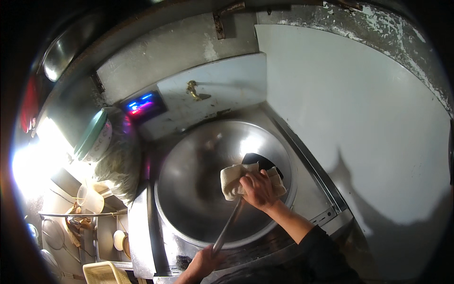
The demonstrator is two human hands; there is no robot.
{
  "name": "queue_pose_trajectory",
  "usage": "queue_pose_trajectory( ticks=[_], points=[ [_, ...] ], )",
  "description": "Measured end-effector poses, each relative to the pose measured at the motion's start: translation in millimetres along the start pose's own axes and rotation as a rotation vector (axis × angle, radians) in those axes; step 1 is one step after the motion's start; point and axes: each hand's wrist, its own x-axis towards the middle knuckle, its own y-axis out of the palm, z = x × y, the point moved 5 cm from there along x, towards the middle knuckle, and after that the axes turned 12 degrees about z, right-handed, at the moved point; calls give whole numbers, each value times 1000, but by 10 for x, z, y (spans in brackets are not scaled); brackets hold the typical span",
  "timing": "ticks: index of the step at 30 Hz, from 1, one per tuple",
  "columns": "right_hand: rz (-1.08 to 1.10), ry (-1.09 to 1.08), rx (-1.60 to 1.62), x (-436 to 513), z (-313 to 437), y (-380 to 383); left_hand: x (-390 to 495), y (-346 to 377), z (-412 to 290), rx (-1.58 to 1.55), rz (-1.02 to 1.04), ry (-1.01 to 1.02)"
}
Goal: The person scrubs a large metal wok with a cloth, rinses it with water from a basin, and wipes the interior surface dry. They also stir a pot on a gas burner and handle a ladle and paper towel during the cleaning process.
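Observation:
A large steel wok is set into a metal stove top. My left hand grips the end of a long metal handle at the wok's near rim. The handle slopes up over the wok towards a dark, wide blade, likely a wok spatula, partly hidden by cloth. My right hand holds a folded beige cloth against that tool, above the right half of the wok. Where the handle joins the blade is hidden by the cloth and hand.
A brass tap and a lit control panel are on the back wall. Left of the wok stand a filled plastic bag and a bowl. Strainers, a cream basket and a dark scrubber lie nearer me.

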Motion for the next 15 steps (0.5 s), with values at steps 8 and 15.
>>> queue_pose_trajectory(
  ticks=[8,15],
  points=[
    [-256,326,-166,-65,-513,-132,134,25,78,72,24,52],
    [-712,935,906,-561,-1486,-290,133,-54,203,263,-173,20]
  ],
)
